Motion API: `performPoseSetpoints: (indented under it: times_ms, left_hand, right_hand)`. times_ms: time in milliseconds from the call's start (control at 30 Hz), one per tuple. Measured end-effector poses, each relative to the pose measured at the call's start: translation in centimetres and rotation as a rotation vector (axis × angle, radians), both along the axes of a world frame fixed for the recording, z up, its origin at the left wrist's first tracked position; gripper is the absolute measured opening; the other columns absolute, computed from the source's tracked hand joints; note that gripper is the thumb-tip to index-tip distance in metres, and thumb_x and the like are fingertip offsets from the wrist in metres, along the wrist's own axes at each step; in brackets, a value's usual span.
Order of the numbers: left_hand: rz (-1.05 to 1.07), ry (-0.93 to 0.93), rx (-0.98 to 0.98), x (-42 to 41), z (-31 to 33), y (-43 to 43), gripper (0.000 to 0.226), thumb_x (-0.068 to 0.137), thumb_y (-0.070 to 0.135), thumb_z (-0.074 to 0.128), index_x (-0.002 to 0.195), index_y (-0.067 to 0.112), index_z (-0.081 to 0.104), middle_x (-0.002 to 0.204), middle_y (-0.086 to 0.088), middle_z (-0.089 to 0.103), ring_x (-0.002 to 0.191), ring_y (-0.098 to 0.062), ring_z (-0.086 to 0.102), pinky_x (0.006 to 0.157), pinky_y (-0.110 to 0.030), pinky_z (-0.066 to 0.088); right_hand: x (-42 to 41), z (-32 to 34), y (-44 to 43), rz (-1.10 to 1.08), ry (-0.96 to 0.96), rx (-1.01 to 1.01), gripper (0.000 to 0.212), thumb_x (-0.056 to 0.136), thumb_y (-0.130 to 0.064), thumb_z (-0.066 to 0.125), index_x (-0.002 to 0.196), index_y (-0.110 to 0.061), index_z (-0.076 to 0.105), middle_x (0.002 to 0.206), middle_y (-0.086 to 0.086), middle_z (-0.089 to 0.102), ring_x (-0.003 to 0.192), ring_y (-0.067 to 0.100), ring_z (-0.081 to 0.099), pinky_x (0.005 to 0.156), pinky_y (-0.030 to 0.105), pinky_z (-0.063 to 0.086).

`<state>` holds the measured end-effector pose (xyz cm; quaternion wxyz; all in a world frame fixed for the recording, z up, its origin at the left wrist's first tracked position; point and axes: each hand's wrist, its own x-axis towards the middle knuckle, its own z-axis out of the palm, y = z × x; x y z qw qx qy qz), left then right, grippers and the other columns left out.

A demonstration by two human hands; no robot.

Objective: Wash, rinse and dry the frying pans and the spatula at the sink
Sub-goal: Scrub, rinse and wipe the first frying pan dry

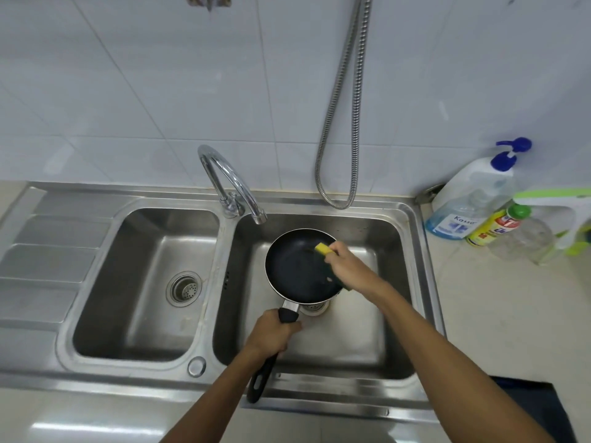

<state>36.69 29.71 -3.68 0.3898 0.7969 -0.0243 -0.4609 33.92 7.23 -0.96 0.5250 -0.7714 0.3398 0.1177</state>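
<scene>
Currently: scrub step on one frying pan [297, 266], held above the right basin [393, 238] of the sink, at about 5 o'clock from the faucet [230, 183]. The pan's handle [262, 375] points to 7 o'clock, out over the front rim. No water seen at the spout.

Method note (judgement): brace the handle hard against each push. Sweep the sponge [324, 249] in overlapping circles from rim to centre, then along the inner wall. The dark lining looks non-stick, so the soft yellow face should suit it. Keep the pan over the basin so suds drain there.

Left hand [271, 330]: fingers fully curled, clamped round the handle close to the pan end.

Right hand [347, 266]: fingers closed in a pinch on the sponge, which presses on the pan's inside at its 1 o'clock edge.

Soap bottles [470, 203] stand on the counter at 3 o'clock. Other pans and spatula: not in view.
</scene>
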Motion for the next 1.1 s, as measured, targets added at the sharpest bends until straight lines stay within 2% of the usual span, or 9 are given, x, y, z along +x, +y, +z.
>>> performPoseSetpoints:
  times_ms: [100, 167, 267, 367, 567, 767, 867, 1000, 1100]
  left_hand:
    - [0.044, 0.054, -0.027, -0.3, -0.2, 0.0, 0.033, 0.084, 0.020, 0.076, 0.067, 0.018, 0.049, 0.047, 0.002, 0.042, 0.037, -0.016, 0.037, 0.041, -0.024, 0.036]
    - [0.100, 0.124, -0.059, -0.4, -0.3, 0.0, 0.032, 0.088, 0.018, 0.074, 0.071, 0.017, 0.047, 0.047, 0.002, 0.038, 0.037, -0.014, 0.033, 0.039, -0.023, 0.033]
    - [0.160, 0.167, -0.089, -0.5, -0.1, 0.2, 0.033, 0.091, 0.016, 0.072, 0.072, 0.017, 0.045, 0.047, 0.003, 0.035, 0.037, -0.012, 0.030, 0.038, -0.022, 0.030]
    - [0.166, 0.146, -0.091, -0.7, -0.1, 0.6, 0.034, 0.091, 0.015, 0.072, 0.071, 0.017, 0.045, 0.046, 0.003, 0.035, 0.036, -0.012, 0.029, 0.037, -0.021, 0.030]
    - [0.147, 0.126, -0.090, -0.8, -0.2, 1.6, 0.033, 0.091, 0.016, 0.072, 0.070, 0.016, 0.046, 0.046, 0.003, 0.036, 0.036, -0.013, 0.031, 0.038, -0.022, 0.031]
    - [0.165, 0.145, -0.090, -0.9, -0.3, 1.9, 0.033, 0.089, 0.017, 0.073, 0.070, 0.018, 0.046, 0.047, 0.003, 0.036, 0.037, -0.013, 0.031, 0.038, -0.023, 0.031]
    - [0.173, 0.155, -0.088, -1.1, -0.3, 1.9, 0.030, 0.089, 0.018, 0.073, 0.073, 0.018, 0.047, 0.048, 0.003, 0.037, 0.038, -0.012, 0.032, 0.039, -0.023, 0.030]
    - [0.182, 0.147, -0.089, -1.0, -0.3, 1.8, 0.031, 0.089, 0.019, 0.074, 0.073, 0.016, 0.048, 0.048, 0.003, 0.037, 0.038, -0.012, 0.033, 0.039, -0.023, 0.032]
    - [0.186, 0.142, -0.091, -1.1, -0.2, 1.5, 0.030, 0.090, 0.018, 0.074, 0.074, 0.015, 0.049, 0.049, 0.003, 0.038, 0.038, -0.012, 0.034, 0.039, -0.025, 0.034]
  right_hand:
    - [-1.0, 0.4, -1.9, -0.126, -0.085, 0.039, 0.022, 0.094, -0.031, 0.038, 0.105, -0.047, 0.049, 0.087, 0.007, 0.060, 0.067, 0.023, 0.057, 0.056, 0.031, 0.042]
    - [-1.6, 0.4, -2.8, -0.160, -0.116, -0.017, 0.032, 0.094, -0.031, 0.037, 0.105, -0.055, 0.055, 0.086, -0.003, 0.062, 0.069, 0.020, 0.055, 0.058, 0.026, 0.043]
    - [-2.3, -0.4, -3.3, -0.160, -0.073, -0.260, 0.025, 0.096, -0.049, 0.044, 0.080, -0.035, 0.057, 0.079, -0.009, 0.065, 0.075, 0.018, 0.061, 0.060, 0.026, 0.044]
    - [-2.6, -1.3, -2.6, -0.181, -0.020, -0.448, 0.059, 0.096, -0.068, 0.042, 0.068, -0.016, 0.047, 0.068, 0.001, 0.062, 0.070, 0.025, 0.062, 0.064, 0.037, 0.050]
    - [-1.7, -1.6, -1.3, -0.114, -0.005, -0.631, 0.056, 0.101, -0.049, 0.041, 0.054, -0.018, 0.043, 0.064, 0.006, 0.062, 0.071, 0.033, 0.063, 0.066, 0.037, 0.053]
    - [-0.4, -2.0, -0.6, -0.071, 0.044, -0.727, 0.052, 0.102, -0.041, 0.039, 0.076, -0.008, 0.070, 0.074, 0.013, 0.070, 0.074, 0.035, 0.066, 0.063, 0.034, 0.047]
    - [-0.3, -2.2, -0.6, -0.064, 0.029, -0.735, 0.053, 0.104, -0.039, 0.037, 0.079, -0.005, 0.071, 0.074, 0.013, 0.070, 0.075, 0.035, 0.067, 0.062, 0.032, 0.042]
    - [-0.9, -2.7, -1.1, -0.101, 0.013, -0.600, 0.049, 0.104, -0.048, 0.038, 0.078, -0.015, 0.062, 0.085, 0.010, 0.071, 0.088, 0.034, 0.066, 0.070, 0.037, 0.048]
    - [-1.6, -3.0, -1.6, -0.090, -0.016, -0.387, 0.034, 0.101, -0.050, 0.048, 0.105, -0.019, 0.061, 0.103, 0.010, 0.069, 0.101, 0.033, 0.062, 0.083, 0.041, 0.051]
